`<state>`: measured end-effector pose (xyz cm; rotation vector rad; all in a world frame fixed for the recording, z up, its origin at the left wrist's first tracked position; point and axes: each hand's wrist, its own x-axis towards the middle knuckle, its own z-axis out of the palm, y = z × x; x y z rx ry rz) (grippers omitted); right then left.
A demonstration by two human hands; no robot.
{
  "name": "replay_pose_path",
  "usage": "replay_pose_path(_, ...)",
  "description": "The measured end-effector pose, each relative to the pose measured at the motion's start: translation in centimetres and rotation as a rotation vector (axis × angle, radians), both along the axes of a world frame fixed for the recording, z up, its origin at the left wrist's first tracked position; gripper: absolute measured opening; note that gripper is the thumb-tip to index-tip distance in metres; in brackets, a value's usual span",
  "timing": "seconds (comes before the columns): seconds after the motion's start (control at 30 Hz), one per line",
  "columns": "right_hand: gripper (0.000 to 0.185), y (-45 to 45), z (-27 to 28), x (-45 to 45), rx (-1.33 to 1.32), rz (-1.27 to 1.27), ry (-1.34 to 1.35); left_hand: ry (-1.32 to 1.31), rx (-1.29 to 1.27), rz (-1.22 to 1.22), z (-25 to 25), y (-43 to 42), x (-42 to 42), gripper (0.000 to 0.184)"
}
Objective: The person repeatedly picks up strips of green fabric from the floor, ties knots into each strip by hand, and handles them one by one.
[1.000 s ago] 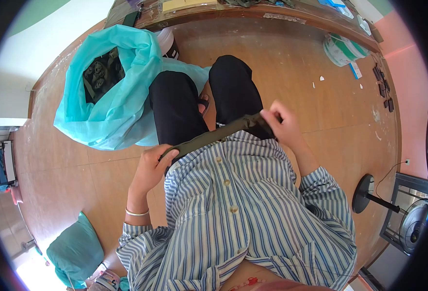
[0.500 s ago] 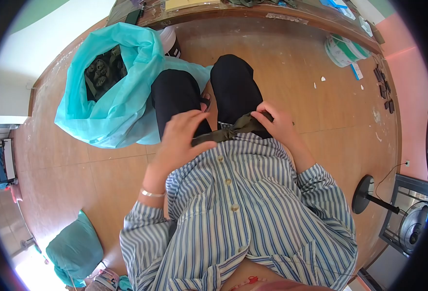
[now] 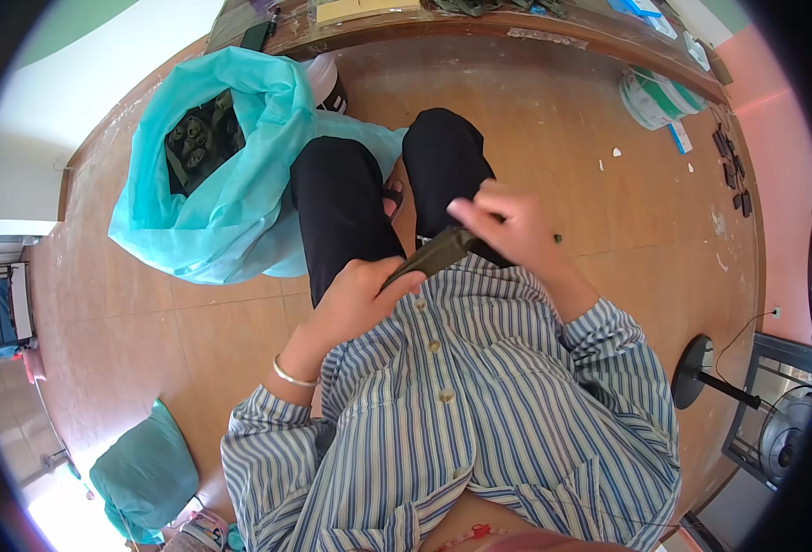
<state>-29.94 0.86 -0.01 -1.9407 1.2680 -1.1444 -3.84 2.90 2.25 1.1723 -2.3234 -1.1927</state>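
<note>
A flat olive-green fabric strip (image 3: 443,253) stretches over my lap, slanting up to the right. My left hand (image 3: 360,299), with a bracelet at the wrist, is closed on the strip's left end, thumb on top. My right hand (image 3: 513,230) is at the strip's right end; its fingers are smeared by motion, and whether they grip the cloth cannot be made out. Beyond my left knee stands a large turquoise bag (image 3: 272,175), open at the top, with bundled dark olive cloth pieces (image 3: 201,143) inside.
A wooden table (image 3: 479,32) runs across the far side with olive cloth on it. Below it stand a white-and-black bucket (image 3: 329,87) and a green-and-white bucket (image 3: 650,101). A stuffed teal bag (image 3: 143,469) lies behind on the left, and a fan (image 3: 786,437) on the right.
My left hand has moved slightly right and closed around the strip. The strip, bunched in the middle before, is now flatter and more slanted. My right hand has shifted left, its fingers blurred.
</note>
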Motion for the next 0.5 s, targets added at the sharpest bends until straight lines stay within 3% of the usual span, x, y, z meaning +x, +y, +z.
replay_pose_path(0.07, 0.041, -0.1, 0.8, -0.9, 0.058, -0.111, -0.09, 0.069, 0.221, 0.058, 1.5, 1.0, 0.4, 0.028)
replay_pose_path(0.13, 0.035, -0.5, 0.2, -2.8, -0.084, -0.301, -0.009, 0.137, 0.442, 0.117, 2.7, 2.1, 0.9, 0.028)
replay_pose_path(0.23, 0.027, -1.7, -1.9, -9.2, -0.235, -0.705, 0.227, 0.152, 0.48, 0.162, 3.7, 3.7, 3.4, 0.032)
replay_pose_path(0.3, 0.028, -1.8, -5.1, -14.1, -0.156, -0.889, 0.457, 0.084, 0.526, 0.295, 4.0, 4.1, 5.9, 0.029)
replay_pose_path(0.37, 0.031, -1.7, -9.0, -17.4, -0.031, -0.894, 0.662, 0.054, 0.494, 0.314, 3.9, 3.7, 7.0, 0.028)
replay_pose_path(0.4, 0.031, -1.8, -8.8, -16.9, -0.035, -0.891, 0.66, 0.022, 0.462, 0.336, 3.8, 3.4, 7.4, 0.028)
replay_pose_path(0.5, 0.037, -0.8, -7.5, -12.1, 0.068, -0.541, 0.474, -0.051, 0.275, 0.331, 3.0, 2.9, 7.2, 0.023)
